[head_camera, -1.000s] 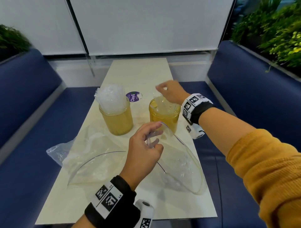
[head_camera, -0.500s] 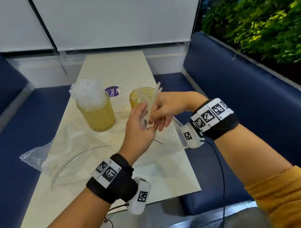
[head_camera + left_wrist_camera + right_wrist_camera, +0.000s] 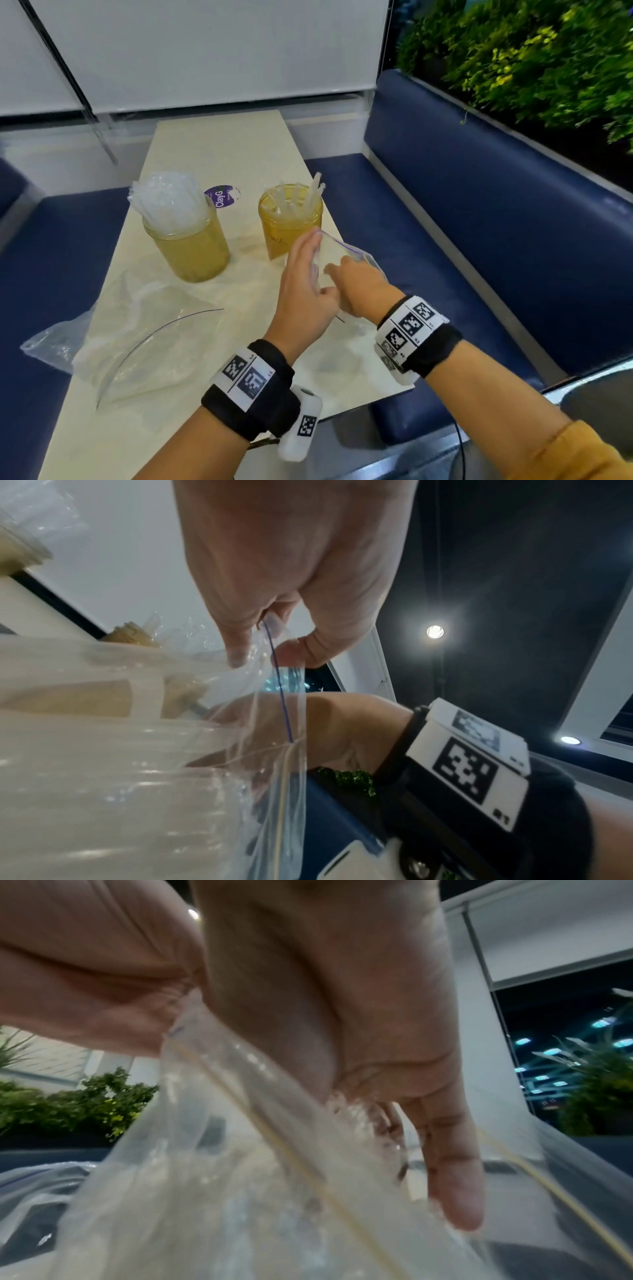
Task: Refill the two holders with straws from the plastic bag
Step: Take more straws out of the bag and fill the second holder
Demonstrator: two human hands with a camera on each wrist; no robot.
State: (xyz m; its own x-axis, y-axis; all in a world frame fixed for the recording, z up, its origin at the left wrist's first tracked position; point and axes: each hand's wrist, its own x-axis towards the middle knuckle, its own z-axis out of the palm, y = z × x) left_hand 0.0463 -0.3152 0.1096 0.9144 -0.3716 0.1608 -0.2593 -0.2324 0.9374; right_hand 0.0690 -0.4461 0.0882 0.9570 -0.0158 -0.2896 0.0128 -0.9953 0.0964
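A: Grip first. Left hand (image 3: 291, 569) pinches the rim of the clear zip bag (image 3: 346, 260) between thumb and fingers (image 3: 236, 653); the blue seal line runs straight down out of the pinch, seen from the left wrist.

B: And the right hand (image 3: 363, 287)?

A: Reached into the bag's mouth. From the right wrist, its fingers (image 3: 452, 1185) run fairly straight down inside the plastic. Whether they have hold of any straw, cannot tell; the film blurs everything below the knuckles.

B: Where's the bag sitting?

A: Near the right edge of the cream table (image 3: 219, 144), just in front of the right-hand holder, mouth lifted by the left hand. Pale tubes, probably straws, show through it in the left wrist view.

B: The holders?

A: Two amber jars, side by side, mid-table. Left jar (image 3: 191, 246) is packed with wrapped clear straws (image 3: 168, 198) standing well above the rim. Right jar (image 3: 291, 219) holds only a few, leaning against its far side.

B: Anything else on the table?

A: A second clear bag (image 3: 137, 329), lying flat at the near left, one corner hanging over the edge. A round purple sticker (image 3: 221, 196) on the tabletop between and behind the jars. Blue bench seats (image 3: 479, 240) either side, greenery (image 3: 531, 58) above the right one.
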